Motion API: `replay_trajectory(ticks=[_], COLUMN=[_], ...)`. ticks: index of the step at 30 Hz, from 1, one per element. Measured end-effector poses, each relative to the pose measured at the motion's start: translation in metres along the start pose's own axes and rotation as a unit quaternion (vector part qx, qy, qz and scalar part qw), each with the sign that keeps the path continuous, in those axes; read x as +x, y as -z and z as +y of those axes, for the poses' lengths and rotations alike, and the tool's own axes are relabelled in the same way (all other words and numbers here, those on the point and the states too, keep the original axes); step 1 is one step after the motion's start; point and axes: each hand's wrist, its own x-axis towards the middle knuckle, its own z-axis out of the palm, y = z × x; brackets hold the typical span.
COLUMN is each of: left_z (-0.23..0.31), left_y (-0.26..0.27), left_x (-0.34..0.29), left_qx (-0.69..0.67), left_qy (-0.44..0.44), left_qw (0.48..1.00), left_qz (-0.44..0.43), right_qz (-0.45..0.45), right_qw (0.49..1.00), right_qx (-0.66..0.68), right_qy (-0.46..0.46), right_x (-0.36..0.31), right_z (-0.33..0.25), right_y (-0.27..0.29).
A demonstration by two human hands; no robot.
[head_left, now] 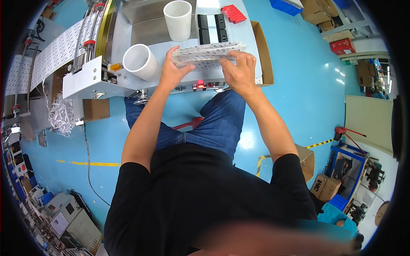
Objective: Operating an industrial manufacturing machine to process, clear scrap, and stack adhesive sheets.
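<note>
Closest of all is a blurred shape (273, 241) I can't make out, and just past it the black shirt (200, 187) of the person sitting at the table (249, 36). Both forearms reach forward, and there's the stack of thin printed sheets (209, 51), up between the hands over the table's near part. Left hand (171, 72) has that end cupped, thumb spread from the fingers, the edge sitting between; right hand (240, 70) curls at the other end, thumb and forefinger closed on the near edge. Gripping both ends, I'd judge, keeps loose layers from fanning out; they look slightly uneven as it is. Now look around them: one white tub (139, 62) leans just beside the left wrist, crowding that side, and another white tub (178, 21) stands beyond. Right behind the sheets, a black-and-silver block (212, 29) limits any push forward; a red packet (233, 14) lies past it. Over on the right, a cardboard box (264, 55) hugs the table edge, while the roller machine (85, 79) with its printed web (64, 49) walls off the left.
</note>
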Motion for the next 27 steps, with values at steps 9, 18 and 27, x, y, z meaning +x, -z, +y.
replay_trajectory(ticks=[9, 18, 27], left_z=[-0.004, -0.008, -0.009], left_y=[0.000, 0.011, 0.012], left_x=[0.003, -0.001, -0.002], left_qx=[-0.056, -0.146, -0.187], left_qy=[0.011, -0.008, -0.008], left_qw=[0.998, 0.989, 0.981], left_qz=[-0.010, -0.034, -0.059], right_qz=[-0.068, -0.049, -0.085], right_qw=[0.998, 0.994, 0.992], right_qx=[0.016, 0.071, 0.057], right_qy=[-0.003, -0.071, -0.072], right_x=[-0.002, -0.006, -0.008], right_z=[-0.011, -0.012, -0.016], right_y=[-0.018, -0.029, -0.027])
